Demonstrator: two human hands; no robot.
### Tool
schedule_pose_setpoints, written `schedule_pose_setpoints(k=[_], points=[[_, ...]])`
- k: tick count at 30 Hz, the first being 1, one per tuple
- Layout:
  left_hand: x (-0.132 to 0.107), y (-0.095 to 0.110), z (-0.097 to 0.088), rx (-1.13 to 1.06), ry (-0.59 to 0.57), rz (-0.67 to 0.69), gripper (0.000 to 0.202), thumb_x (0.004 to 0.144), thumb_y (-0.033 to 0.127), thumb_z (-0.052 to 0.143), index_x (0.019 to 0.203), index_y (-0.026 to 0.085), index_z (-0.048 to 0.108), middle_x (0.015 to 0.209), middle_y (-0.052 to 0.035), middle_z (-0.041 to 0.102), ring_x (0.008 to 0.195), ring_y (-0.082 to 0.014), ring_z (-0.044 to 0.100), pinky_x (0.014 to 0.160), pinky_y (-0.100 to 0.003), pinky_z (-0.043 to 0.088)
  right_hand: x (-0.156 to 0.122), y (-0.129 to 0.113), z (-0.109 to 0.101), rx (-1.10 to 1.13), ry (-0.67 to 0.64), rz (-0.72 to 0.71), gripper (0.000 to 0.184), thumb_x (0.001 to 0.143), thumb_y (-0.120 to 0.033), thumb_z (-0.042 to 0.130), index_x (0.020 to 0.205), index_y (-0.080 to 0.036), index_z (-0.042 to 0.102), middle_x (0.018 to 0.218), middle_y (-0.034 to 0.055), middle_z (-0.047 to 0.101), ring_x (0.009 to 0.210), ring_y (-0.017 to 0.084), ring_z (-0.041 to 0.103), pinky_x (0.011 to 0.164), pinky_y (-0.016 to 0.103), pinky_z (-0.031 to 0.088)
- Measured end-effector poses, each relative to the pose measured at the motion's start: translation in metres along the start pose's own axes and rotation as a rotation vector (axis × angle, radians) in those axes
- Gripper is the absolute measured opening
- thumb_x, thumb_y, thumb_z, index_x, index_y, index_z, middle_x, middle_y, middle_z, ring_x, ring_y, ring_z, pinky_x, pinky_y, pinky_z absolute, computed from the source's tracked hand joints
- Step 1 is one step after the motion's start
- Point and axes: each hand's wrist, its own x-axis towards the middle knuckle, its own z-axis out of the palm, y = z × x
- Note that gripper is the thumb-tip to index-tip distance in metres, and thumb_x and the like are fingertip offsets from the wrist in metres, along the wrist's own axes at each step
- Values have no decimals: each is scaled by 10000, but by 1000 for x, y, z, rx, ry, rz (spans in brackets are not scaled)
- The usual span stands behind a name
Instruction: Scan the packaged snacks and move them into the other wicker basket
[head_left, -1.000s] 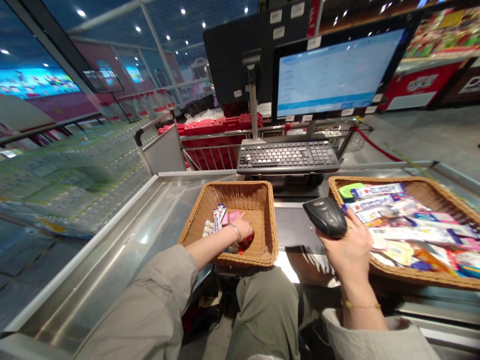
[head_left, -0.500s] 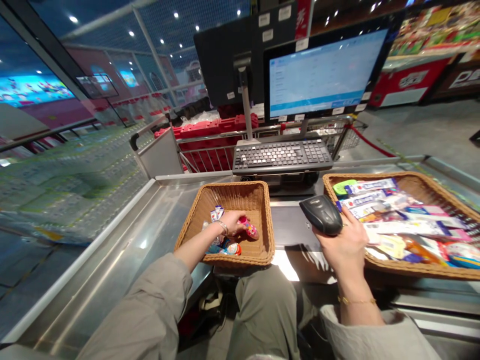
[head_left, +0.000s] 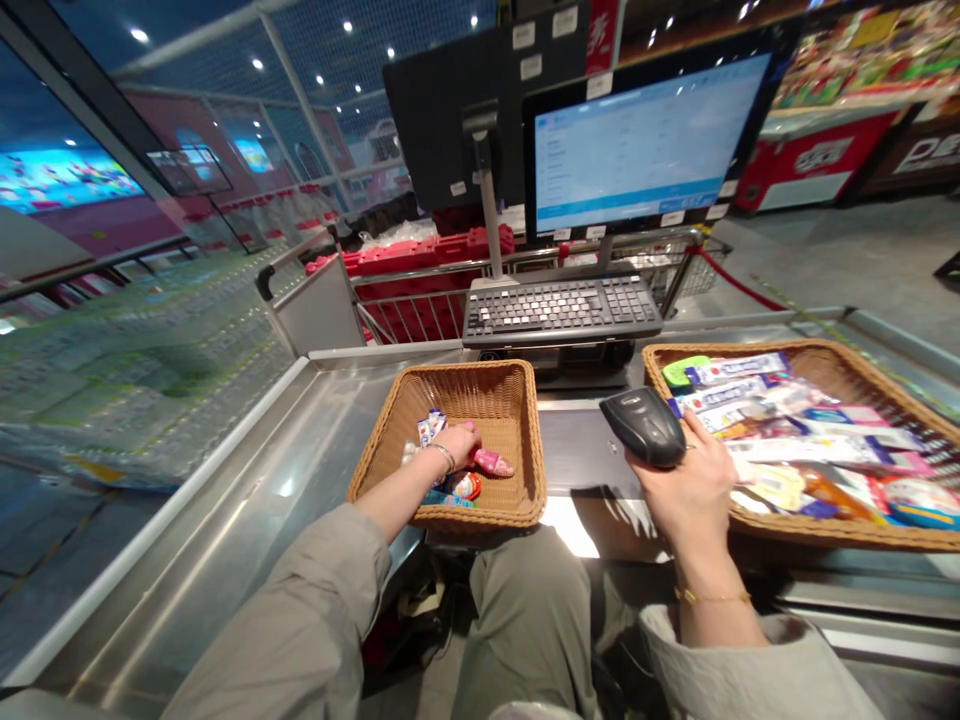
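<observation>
My left hand (head_left: pixel 459 444) reaches into the small wicker basket (head_left: pixel 517 380) and is closed on a pink packet (head_left: pixel 493 461). Other small packets (head_left: pixel 431 428) lie beside and under that hand. My right hand (head_left: pixel 694 490) holds a black handheld barcode scanner (head_left: pixel 645 427) above the steel counter, between the two baskets. At the right, a wide wicker basket (head_left: pixel 840 362) is filled with several flat snack packets (head_left: pixel 795 420).
A black keyboard (head_left: pixel 561 306) and a lit monitor (head_left: pixel 645 140) stand behind the baskets, with a second screen (head_left: pixel 450 120) turned away. Behind them a shopping cart (head_left: pixel 435 300) holds red crates. The steel counter (head_left: pixel 247 500) runs along the left.
My left hand has lifted a pink packet from among the packets in the small basket. My right hand keeps the scanner nearly still.
</observation>
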Motion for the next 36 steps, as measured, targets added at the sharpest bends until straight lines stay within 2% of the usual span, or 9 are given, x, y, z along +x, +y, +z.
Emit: schedule_pose_setpoints(k=[5,12,15,18,20,22,24,29,36], points=[[2,-1,2,-7,27,-28,383,760,321,805,1126,237,733,1133,-102,740,977,-265,739,843,-312,554,-1,-1,-2,8,8,13,304,744,-416,662,936,-183,697,1060,148,740,1282,355,589,1084,562,435],[1,-7,-2,-60,62,4,341,770,384,819,1084,260,776,958,-28,794,916,-217,746,812,-252,545,-1,-1,-3,19,0,38,298,719,-414,667,909,-185,691,1080,159,736,1280,361,580,1090,561,414],[-1,-6,-7,-50,108,28,316,746,403,841,1031,275,795,1032,-38,796,980,-231,738,875,-279,555,0,-4,-3,22,7,52,309,722,-423,655,918,-186,689,1080,159,733,1279,363,575,1093,575,407],[-5,-5,-14,-32,196,66,315,777,366,822,1077,276,789,1314,-65,719,1254,-265,629,1079,-363,495,1,-6,-3,16,-6,47,304,732,-433,638,909,-191,686,1046,154,740,1283,369,570,1079,582,413],[-8,-3,-20,-8,275,74,306,809,325,793,1110,270,777,1448,-70,633,1419,-293,489,1207,-491,372,1,-6,-3,13,-16,31,285,743,-429,627,891,-192,683,1004,147,746,1294,373,565,1072,581,417],[-11,-1,-24,36,386,76,286,828,295,773,1111,265,770,1498,-69,590,1500,-324,380,1244,-640,233,2,-6,-3,9,-18,16,277,751,-423,623,888,-190,683,980,144,748,1298,376,562,1067,578,420],[-13,1,-28,85,511,83,257,843,285,760,1099,263,768,1510,-66,578,1523,-349,339,1227,-733,147,1,-5,-3,-4,-21,2,294,755,-425,624,915,-187,689,988,145,747,1298,378,560,1060,575,424],[-19,5,-36,123,719,45,228,868,291,737,1093,261,761,1538,-67,543,1528,-390,317,1193,-809,90,-1,-5,-1,-16,-7,-28,355,768,-441,629,998,-178,695,1053,153,740,1285,375,565,1045,579,423],[-24,9,-48,95,853,-45,251,874,305,742,1124,282,752,1548,-72,524,1531,-424,291,1155,-853,69,-2,-9,2,-52,4,-78,320,786,-454,599,960,-201,688,1047,149,755,1314,375,550,1049,607,389]])
